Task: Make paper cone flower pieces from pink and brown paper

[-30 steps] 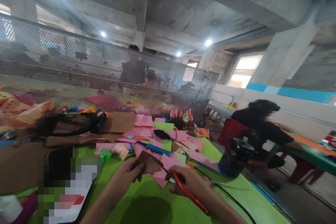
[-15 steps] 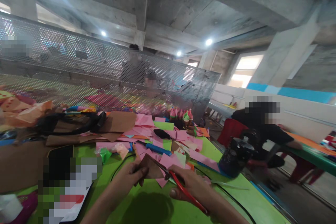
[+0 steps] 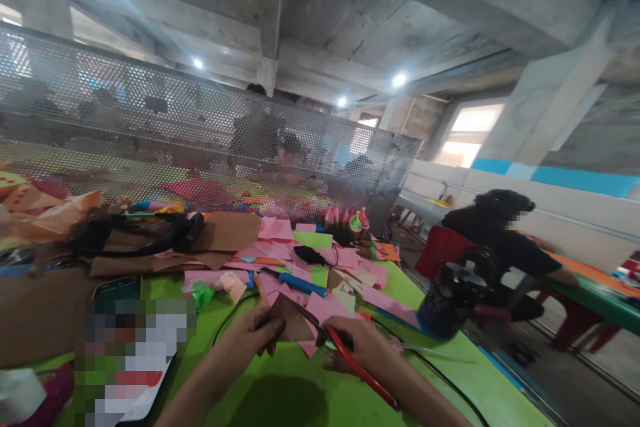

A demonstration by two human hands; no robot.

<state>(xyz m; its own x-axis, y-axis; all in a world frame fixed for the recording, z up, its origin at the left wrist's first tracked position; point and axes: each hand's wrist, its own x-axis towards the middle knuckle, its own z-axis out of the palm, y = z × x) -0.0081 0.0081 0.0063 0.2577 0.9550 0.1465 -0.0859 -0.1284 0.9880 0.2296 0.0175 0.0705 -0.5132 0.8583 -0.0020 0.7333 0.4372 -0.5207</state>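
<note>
Between the thumb and fingers of my left hand is a small piece of brown paper, held above the green table. My right hand grips a pair of red-handled scissors, whose dark blades lie along the upper right edge of the paper. Whether the blades are fully closed is hard to see. Just beyond my hands, a blue utility knife rests on pink paper scraps.
A phone lies at left near large brown sheets. A dark jar stands at the right edge. Behind the paper pile rises a perforated metal screen. A person in black sits at another table on the right.
My hands, the brown paper and the scissors stay almost in place, the right fingers shifting only slightly on the handles. The phone screen looks brighter.
</note>
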